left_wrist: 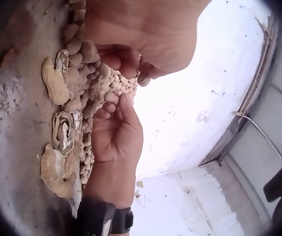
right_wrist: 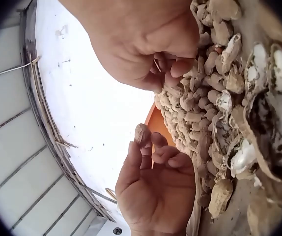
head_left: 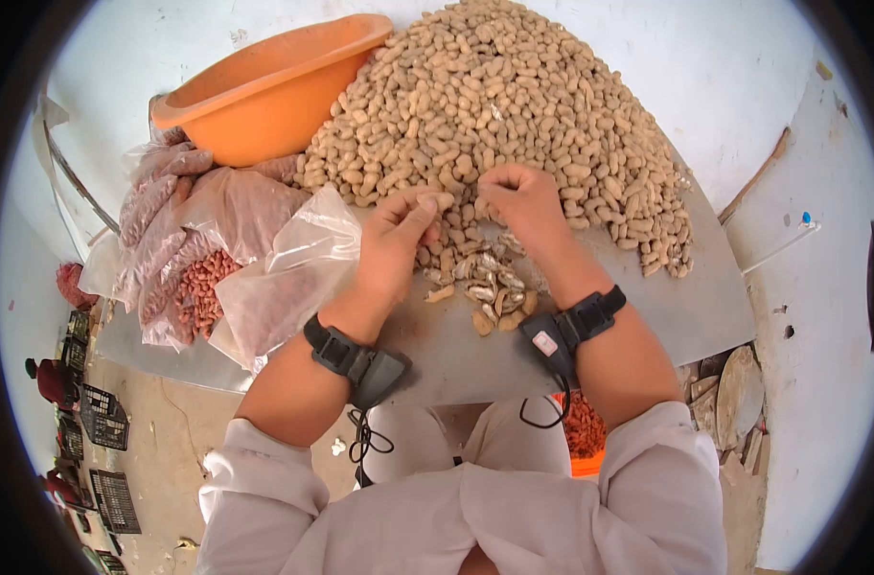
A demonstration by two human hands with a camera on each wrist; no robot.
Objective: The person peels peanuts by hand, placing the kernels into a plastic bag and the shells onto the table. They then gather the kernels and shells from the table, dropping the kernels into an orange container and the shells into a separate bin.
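In the head view my left hand (head_left: 391, 235) holds a tan unshelled peanut (head_left: 444, 200) between thumb and fingertips. That peanut (right_wrist: 142, 133) stands up at the fingertips in the right wrist view, the other fingers curled below it. My right hand (head_left: 531, 206) is a short way to the right, over the near edge of the peanut pile (head_left: 514, 96). Its fingers (right_wrist: 180, 69) bend inward toward the thumb, and I cannot tell whether they hold anything. Cracked, empty shells (head_left: 494, 283) lie on the metal table below and between both hands.
An orange basin (head_left: 264, 96) stands tilted at the back left. Plastic bags of reddish shelled kernels (head_left: 207, 287) lie left of the left hand on the grey table (head_left: 648, 326). Below the table edge, an orange container holds more reddish kernels (head_left: 583, 426). Black crates (head_left: 104, 417) are on the floor.
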